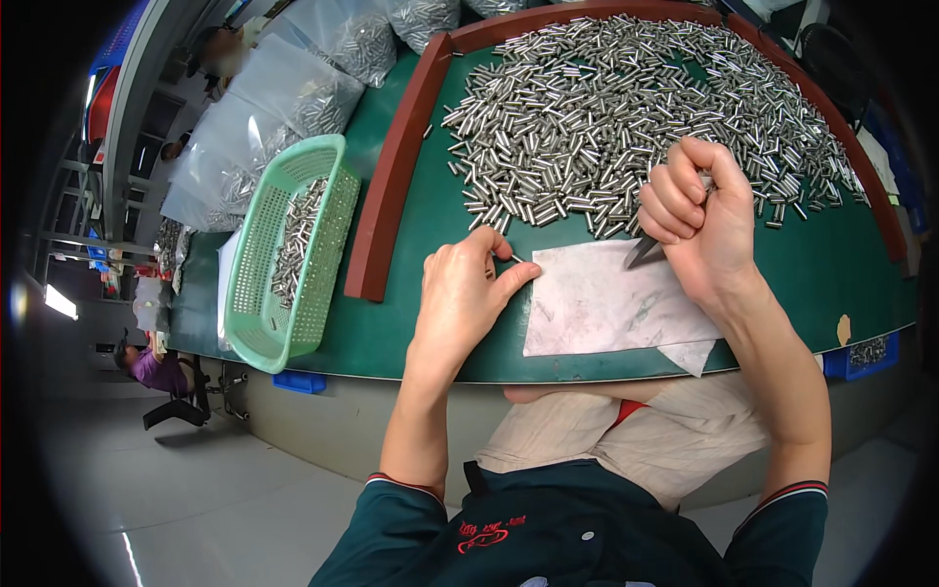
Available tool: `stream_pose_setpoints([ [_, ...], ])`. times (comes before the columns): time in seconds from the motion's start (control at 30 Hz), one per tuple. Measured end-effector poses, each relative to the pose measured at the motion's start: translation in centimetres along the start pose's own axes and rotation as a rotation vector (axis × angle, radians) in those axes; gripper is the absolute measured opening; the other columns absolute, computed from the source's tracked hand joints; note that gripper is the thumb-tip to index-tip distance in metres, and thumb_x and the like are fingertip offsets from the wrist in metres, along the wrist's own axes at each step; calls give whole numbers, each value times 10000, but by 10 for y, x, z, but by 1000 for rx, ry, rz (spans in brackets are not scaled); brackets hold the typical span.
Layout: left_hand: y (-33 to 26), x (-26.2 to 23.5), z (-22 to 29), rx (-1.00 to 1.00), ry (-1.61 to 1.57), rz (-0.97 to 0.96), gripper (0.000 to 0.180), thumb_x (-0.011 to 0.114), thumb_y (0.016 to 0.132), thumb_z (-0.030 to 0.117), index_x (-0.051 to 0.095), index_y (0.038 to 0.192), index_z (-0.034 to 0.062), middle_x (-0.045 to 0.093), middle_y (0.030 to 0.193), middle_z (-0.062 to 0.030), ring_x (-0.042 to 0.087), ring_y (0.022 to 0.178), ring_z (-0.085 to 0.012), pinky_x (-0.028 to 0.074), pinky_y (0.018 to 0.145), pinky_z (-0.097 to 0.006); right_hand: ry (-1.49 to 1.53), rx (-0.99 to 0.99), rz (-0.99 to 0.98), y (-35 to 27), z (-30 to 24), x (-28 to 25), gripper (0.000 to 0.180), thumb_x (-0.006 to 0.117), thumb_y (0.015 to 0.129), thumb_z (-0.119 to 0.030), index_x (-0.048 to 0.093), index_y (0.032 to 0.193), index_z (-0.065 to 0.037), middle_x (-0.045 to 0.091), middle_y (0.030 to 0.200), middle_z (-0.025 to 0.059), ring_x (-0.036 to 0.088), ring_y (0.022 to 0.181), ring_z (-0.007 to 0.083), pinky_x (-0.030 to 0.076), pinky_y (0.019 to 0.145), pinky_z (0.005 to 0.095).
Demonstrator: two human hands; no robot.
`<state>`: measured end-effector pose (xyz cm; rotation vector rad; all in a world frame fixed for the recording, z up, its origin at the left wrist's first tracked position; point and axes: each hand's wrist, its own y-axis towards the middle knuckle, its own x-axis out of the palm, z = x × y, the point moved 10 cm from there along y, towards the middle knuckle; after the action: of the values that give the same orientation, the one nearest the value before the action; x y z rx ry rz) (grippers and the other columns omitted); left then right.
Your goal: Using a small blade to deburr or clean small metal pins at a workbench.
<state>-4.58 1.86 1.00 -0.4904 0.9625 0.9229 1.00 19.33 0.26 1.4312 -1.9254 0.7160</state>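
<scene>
My left hand (467, 292) is closed at the near left of the pile, thumb and forefinger pinched on a small metal pin (517, 258) whose end just shows. My right hand (702, 210) is a fist around a tool with a dark, pointed blade (643, 251), like a knife; its handle is hidden by the fingers. The blade points down at the upper right part of a stained white cloth (597, 311). That cloth lies flat on the green table between both hands. Beyond it spreads a big heap of shiny metal pins (587, 127).
A dark red wooden border (399, 176) frames the heap. Left of it stands a light green plastic basket (333, 230) with pins inside. Clear bags of pins (303, 88) line the far left. A blue bin (866, 358) sits below the right edge. A seated person (161, 374) is far left.
</scene>
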Motion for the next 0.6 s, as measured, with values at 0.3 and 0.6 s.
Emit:
stream_pose_setpoints([
  [0.3,1,1,10,191,73,11,141,604,743,86,543,801,-28,488,524,-111,479,457,-185,373,469,-315,37,-6,5,1,-1,-3,344,345,852,-216,285,523,-135,228,420,-37,169,369,72,162,362,235],
  [0.6,15,58,28,-258,-1531,-794,124,527,864,136,484,858,20,469,718,-26,295,500,-16,261,429,-137,30,-5,18,1,-4,-8,338,346,844,-218,282,520,-142,233,416,-40,169,368,68,161,361,233],
])
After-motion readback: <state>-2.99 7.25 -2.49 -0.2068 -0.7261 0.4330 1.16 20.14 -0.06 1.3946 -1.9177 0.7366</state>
